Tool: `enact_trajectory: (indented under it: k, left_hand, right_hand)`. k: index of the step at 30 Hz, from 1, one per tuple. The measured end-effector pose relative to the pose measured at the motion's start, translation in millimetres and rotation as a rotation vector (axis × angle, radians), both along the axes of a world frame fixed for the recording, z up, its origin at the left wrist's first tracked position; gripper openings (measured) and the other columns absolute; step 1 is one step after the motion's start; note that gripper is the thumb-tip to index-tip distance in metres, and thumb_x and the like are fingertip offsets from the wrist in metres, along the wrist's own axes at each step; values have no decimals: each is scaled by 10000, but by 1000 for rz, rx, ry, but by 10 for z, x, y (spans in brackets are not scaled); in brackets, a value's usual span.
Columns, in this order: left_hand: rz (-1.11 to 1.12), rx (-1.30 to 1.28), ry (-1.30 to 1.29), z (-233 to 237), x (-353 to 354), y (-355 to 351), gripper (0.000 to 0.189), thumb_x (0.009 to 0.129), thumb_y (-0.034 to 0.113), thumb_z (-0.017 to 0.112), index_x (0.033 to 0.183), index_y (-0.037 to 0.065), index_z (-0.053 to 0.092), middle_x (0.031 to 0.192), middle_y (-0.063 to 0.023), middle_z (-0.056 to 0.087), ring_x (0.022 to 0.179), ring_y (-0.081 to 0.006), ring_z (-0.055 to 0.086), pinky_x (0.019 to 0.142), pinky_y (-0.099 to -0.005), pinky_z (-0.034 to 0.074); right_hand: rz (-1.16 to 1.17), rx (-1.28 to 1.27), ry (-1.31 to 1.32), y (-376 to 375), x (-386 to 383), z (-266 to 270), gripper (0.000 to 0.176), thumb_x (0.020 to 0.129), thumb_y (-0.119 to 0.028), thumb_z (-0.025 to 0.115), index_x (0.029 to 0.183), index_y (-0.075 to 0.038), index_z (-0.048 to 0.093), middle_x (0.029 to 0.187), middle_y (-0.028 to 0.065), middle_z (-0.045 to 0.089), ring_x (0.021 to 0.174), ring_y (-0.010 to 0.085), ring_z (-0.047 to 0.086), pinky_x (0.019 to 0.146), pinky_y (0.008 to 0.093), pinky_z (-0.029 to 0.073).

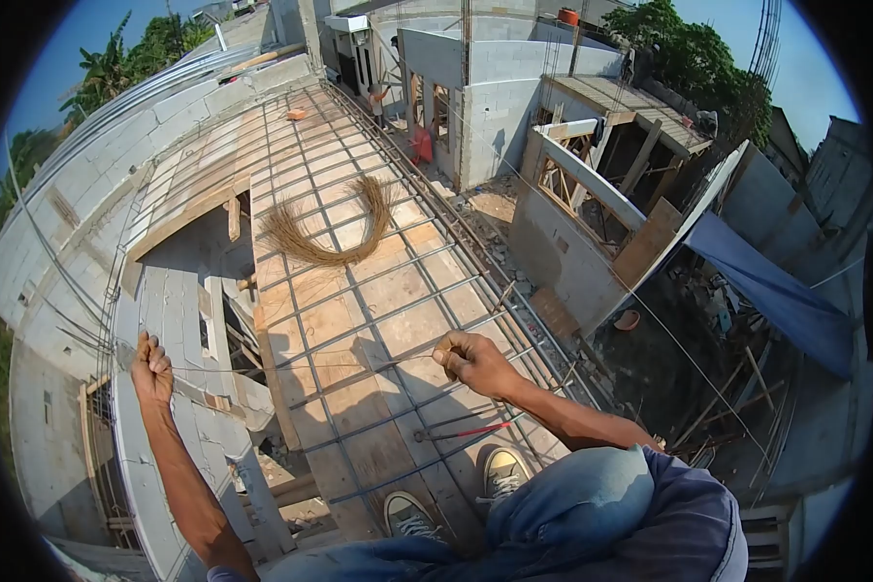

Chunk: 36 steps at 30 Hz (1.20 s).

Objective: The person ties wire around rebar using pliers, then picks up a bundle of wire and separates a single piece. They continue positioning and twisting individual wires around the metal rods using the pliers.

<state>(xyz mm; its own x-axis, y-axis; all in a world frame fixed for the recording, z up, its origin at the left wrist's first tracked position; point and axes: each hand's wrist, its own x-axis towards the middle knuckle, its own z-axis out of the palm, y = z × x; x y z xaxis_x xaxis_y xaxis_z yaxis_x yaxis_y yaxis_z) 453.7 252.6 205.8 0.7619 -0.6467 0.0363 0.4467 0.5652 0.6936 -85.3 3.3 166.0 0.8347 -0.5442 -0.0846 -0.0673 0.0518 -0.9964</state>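
A thin wire [291, 367] stretches between my two raised hands above the rebar mesh [364, 281]. My left hand [152, 369] is closed in a fist around its left end, over the block wall side. My right hand [477, 364] pinches the other end between thumb and fingers. Below my right hand, a pair of pincers with red handles [470, 431] lies on the mesh near my shoes. Farther forward rests a curved bundle of tie wire [335, 256], its loose ends splayed out.
Plywood formwork [398, 325] lies under the bars. An opening [204, 262] drops away on the left. On the right, beyond long edge bars [495, 281], are lower walls and rubble. A person [376, 102] stands at the back; a blue tarp [766, 281] hangs at right.
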Motion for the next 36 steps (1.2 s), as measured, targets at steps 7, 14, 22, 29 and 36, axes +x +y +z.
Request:
enact_trajectory:
  k: [7, 14, 22, 29, 36]
  left_hand:
    - [-18, 106, -18, 115, -91, 52, 178, 1003, 93, 384, 1104, 3, 500, 731, -31, 460, 467, -82, 372, 356, -199, 346]
    - [27, 129, 13, -39, -1, 36, 173, 1008, 127, 405, 1118, 15, 478, 692, -4, 412, 459, -72, 350, 352, -198, 338]
    - [151, 278, 5, -184, 139, 300, 212, 1003, 117, 410, 1183, 13, 457, 674, 10, 411, 468, -64, 351, 354, -191, 319]
    - [209, 305, -11, -41, -37, 133, 232, 1003, 102, 377, 1202, 18, 463, 685, 12, 407, 471, -63, 330, 351, -185, 303]
    - [238, 361, 15, -225, 198, 446, 256, 1000, 79, 319, 1204, 20, 463, 694, 13, 398, 480, -58, 318, 351, -187, 290]
  right_hand:
    - [894, 37, 30, 542, -202, 246, 268, 975, -261, 511, 862, -24, 564, 564, 5, 436, 486, 107, 402, 443, 294, 311]
    - [77, -403, 129, -85, -213, -200, 260, 970, -271, 524, 870, -38, 579, 614, 21, 467, 535, 148, 451, 510, 318, 375]
    - [688, 179, -80, 277, -444, 596, 269, 971, -268, 524, 889, -19, 587, 610, 30, 463, 573, 147, 467, 532, 312, 389]
    - [326, -975, 422, 133, -432, -414, 121, 905, -122, 541, 948, -26, 601, 706, 161, 566, 620, 204, 514, 581, 360, 408]
    - [295, 268, -67, -49, -650, 544, 267, 963, -255, 549, 1017, 1, 601, 631, 12, 474, 529, 105, 420, 488, 292, 328]
